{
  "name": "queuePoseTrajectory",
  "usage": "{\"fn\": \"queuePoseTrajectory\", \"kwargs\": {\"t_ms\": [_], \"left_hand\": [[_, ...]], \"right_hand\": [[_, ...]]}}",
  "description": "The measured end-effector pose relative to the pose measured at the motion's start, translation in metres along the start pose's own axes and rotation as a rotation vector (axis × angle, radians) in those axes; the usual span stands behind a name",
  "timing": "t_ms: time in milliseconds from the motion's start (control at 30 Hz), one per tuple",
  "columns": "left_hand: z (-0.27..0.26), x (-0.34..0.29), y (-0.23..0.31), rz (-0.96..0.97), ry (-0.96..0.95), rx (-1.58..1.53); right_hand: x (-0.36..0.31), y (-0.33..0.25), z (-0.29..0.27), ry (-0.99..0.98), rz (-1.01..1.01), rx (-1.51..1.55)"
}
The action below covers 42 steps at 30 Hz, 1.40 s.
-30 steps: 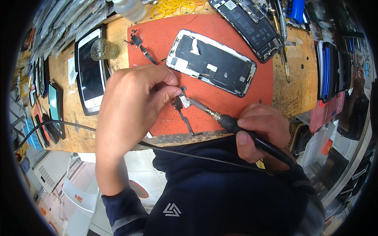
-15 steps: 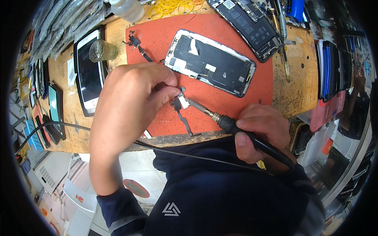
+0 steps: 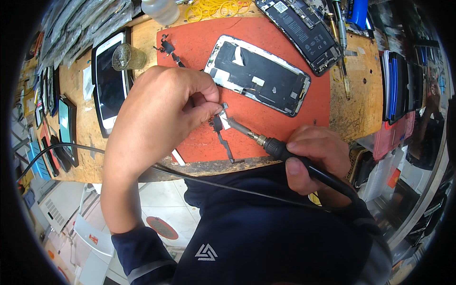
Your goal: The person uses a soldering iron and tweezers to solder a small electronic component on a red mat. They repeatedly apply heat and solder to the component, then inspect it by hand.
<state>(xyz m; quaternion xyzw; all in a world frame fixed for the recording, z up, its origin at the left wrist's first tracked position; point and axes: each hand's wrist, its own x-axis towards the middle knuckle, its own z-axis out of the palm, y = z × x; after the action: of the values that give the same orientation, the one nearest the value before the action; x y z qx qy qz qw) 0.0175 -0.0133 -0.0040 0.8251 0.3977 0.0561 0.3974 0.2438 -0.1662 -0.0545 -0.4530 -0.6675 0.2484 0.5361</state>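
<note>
Between thumb and fingers, my left hand [image 3: 164, 107] pinches the upper end of a small phone flex cable [image 3: 219, 130], whose dark strip hangs down toward the mat's front edge. My right hand [image 3: 318, 159] is closed round the black handle of a soldering iron [image 3: 280, 149]. Its tip points left and meets, or nearly meets, the silvery part of the flex cable just below my left fingertips. Beyond my hands a phone screen assembly [image 3: 266, 78] lies back side up on the red mat [image 3: 304, 109]. A second flex cable [image 3: 169, 49] rests at the mat's far left.
An opened phone body [image 3: 304, 38] with its battery showing lies at the far right, near screwdrivers [image 3: 343, 57]. At left are a white phone [image 3: 110, 85] and a small cup [image 3: 128, 58]. The iron's cord [image 3: 213, 186] crosses in front of me. Yellow rubber bands [image 3: 216, 9] lie at the back.
My left hand has shifted slightly, and the upper end of the flex cable has moved a little to the right with it. The soldering iron has barely moved.
</note>
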Motion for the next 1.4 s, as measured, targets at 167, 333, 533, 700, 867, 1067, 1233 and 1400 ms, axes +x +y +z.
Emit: {"fn": "queuePoseTrajectory", "kwargs": {"t_ms": [167,333,533,700,867,1067,1233,1400], "left_hand": [[0.0008,-0.0012,-0.0015,0.025,0.009,0.013],[0.001,-0.0023,-0.0027,0.031,0.004,0.022],[0.0014,-0.0018,-0.0018,0.031,0.003,0.027],[-0.0001,-0.0012,-0.001,0.052,-0.008,0.044],[-0.0003,0.0001,-0.0002,0.071,-0.012,0.051],[-0.0019,0.0011,-0.0005,0.072,-0.024,0.059],[-0.0025,0.0026,-0.0008,0.09,-0.022,0.073],[-0.0026,0.0032,-0.0002,0.081,-0.032,0.062]], "right_hand": [[0.0004,0.0004,0.0026,0.026,0.008,0.033],[0.0003,-0.0002,0.0023,0.001,0.018,0.002],[0.0006,-0.0007,0.0011,-0.014,0.017,-0.022],[0.0009,-0.0007,0.0017,-0.011,0.019,-0.016],[0.0008,0.0004,0.0027,0.002,0.009,-0.006],[-0.0003,0.0001,0.0032,0.002,0.012,-0.001],[0.0004,-0.0015,0.0001,-0.02,0.012,0.003],[0.0008,-0.001,0.0,-0.029,0.006,-0.01]]}}
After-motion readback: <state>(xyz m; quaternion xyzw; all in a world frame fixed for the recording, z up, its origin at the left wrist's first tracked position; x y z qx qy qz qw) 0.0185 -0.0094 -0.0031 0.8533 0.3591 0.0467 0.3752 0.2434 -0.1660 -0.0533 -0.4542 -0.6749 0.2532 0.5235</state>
